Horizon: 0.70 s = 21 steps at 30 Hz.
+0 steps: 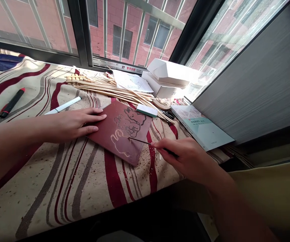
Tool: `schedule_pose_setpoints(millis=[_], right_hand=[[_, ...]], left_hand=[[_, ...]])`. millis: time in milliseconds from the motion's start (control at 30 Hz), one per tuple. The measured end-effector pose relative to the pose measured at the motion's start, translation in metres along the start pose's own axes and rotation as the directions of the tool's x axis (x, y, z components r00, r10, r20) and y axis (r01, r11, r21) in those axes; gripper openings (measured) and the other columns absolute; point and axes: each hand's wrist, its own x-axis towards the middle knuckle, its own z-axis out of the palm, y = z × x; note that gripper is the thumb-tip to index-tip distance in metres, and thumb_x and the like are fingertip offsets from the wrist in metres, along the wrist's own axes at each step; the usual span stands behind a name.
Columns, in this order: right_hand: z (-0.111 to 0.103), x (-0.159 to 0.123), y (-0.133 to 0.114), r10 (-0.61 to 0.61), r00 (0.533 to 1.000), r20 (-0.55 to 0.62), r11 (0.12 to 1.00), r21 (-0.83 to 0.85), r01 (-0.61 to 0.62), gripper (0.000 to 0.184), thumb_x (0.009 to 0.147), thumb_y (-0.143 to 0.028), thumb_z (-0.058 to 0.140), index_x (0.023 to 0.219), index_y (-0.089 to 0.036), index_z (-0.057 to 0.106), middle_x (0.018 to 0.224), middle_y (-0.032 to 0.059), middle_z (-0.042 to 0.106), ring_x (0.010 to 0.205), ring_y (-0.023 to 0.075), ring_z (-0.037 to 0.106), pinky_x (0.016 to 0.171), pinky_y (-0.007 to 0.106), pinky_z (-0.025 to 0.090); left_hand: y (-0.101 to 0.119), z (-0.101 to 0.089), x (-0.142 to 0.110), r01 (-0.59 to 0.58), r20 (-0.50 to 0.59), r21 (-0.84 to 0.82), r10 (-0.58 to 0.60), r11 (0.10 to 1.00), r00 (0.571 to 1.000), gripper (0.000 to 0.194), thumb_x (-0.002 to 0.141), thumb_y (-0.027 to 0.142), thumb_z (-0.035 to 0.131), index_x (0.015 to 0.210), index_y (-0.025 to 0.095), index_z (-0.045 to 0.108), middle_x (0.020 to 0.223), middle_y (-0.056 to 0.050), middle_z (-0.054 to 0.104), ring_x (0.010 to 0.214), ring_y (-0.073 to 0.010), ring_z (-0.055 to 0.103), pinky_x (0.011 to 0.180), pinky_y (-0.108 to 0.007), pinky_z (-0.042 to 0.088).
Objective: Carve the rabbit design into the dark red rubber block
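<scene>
A reddish-brown board (102,132) lies on the striped cloth, bearing dark outlines of rabbit-like figures and one paler outline lower down. My left hand (71,124) rests on the board's left part, fingers stretched out over its edge. In my right hand (182,153) is a thin dark carving tool (145,143), gripped like a pencil. Its tip meets or nearly meets the board by the pale outline; I cannot tell if they touch. A white and green eraser-like block (146,110) sits at the board's upper right corner.
Thin wooden sticks (104,87) and a paper with a drawing (133,81) lie near the window, beside a white box (164,79). At right is a book (202,126). A white pen (64,105) and a black-red cutter-like tool (11,103) lie left. Crumbs dot the cloth (41,174).
</scene>
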Motion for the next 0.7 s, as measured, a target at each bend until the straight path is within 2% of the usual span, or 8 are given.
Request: schedule_pose_setpoints(millis=[133, 267, 433, 533, 600, 700], right_hand=[[0.001, 0.001, 0.000, 0.011, 0.999, -0.041, 0.999, 0.033, -0.010, 0.016, 0.102, -0.018, 0.057, 0.103, -0.017, 0.073, 0.074, -0.0010, 0.076, 0.055, 0.0075, 0.062, 0.058, 0.019, 0.041], [0.001, 0.001, 0.002, -0.010, 1.000, -0.015, 1.000, 0.028, 0.010, 0.016, 0.101, -0.017, 0.057, 0.102, -0.018, 0.073, 0.074, -0.0009, 0.077, 0.055, 0.0080, 0.062, 0.058, 0.020, 0.040], [-0.003, 0.008, 0.007, -0.034, 0.999, -0.031, 0.999, 0.006, 0.034, 0.017, 0.100, -0.017, 0.056, 0.101, -0.019, 0.073, 0.064, -0.0042, 0.068, 0.047, 0.0070, 0.050, 0.054, 0.021, 0.035], [-0.015, 0.023, 0.014, -0.063, 0.996, 0.059, 0.998, 0.032, 0.061, 0.015, 0.099, -0.019, 0.057, 0.097, -0.021, 0.072, 0.061, -0.0057, 0.064, 0.047, 0.0074, 0.045, 0.056, 0.022, 0.033], [-0.025, 0.034, 0.020, -0.096, 0.986, 0.136, 0.994, 0.070, 0.087, 0.016, 0.101, -0.023, 0.056, 0.098, -0.021, 0.072, 0.059, -0.0063, 0.059, 0.048, 0.0081, 0.042, 0.057, 0.023, 0.032], [-0.035, 0.045, 0.023, -0.139, 0.963, 0.230, 0.988, 0.092, 0.120, 0.019, 0.104, -0.026, 0.053, 0.100, -0.021, 0.071, 0.061, -0.0053, 0.058, 0.052, 0.0093, 0.044, 0.059, 0.024, 0.032]], left_hand=[[-0.002, 0.001, -0.001, -0.001, 0.008, 0.007, 0.001, 1.000, 1.000, 0.073, 0.102, 0.073, 0.028, 0.163, 0.036, 0.043, 0.174, -0.001, 0.035, 0.155, -0.0358, 0.042, 0.129, -0.051, 0.034], [0.004, -0.003, 0.000, 0.005, 0.007, 0.000, -0.005, 1.000, 1.000, 0.071, 0.102, 0.071, 0.031, 0.163, 0.037, 0.043, 0.173, -0.001, 0.036, 0.155, -0.0358, 0.041, 0.130, -0.053, 0.033], [0.007, -0.007, 0.000, 0.018, 0.037, 0.015, -0.019, 1.000, 0.999, 0.074, 0.101, 0.072, 0.029, 0.163, 0.035, 0.044, 0.174, -0.002, 0.035, 0.155, -0.0356, 0.042, 0.130, -0.050, 0.033], [0.008, -0.009, 0.000, 0.016, 0.012, 0.022, -0.017, 1.000, 1.000, 0.079, 0.099, 0.079, 0.025, 0.162, 0.036, 0.045, 0.173, 0.000, 0.037, 0.155, -0.0342, 0.041, 0.131, -0.048, 0.030], [0.012, -0.012, 0.000, 0.032, 0.015, 0.016, -0.032, 0.999, 0.999, 0.082, 0.099, 0.081, 0.025, 0.160, 0.032, 0.048, 0.170, 0.000, 0.042, 0.153, -0.0345, 0.043, 0.131, -0.046, 0.031], [0.022, -0.016, 0.004, 0.048, 0.012, 0.049, -0.049, 0.998, 0.999, 0.081, 0.100, 0.076, 0.028, 0.152, 0.024, 0.061, 0.163, -0.008, 0.051, 0.149, -0.0353, 0.048, 0.128, -0.048, 0.035]])
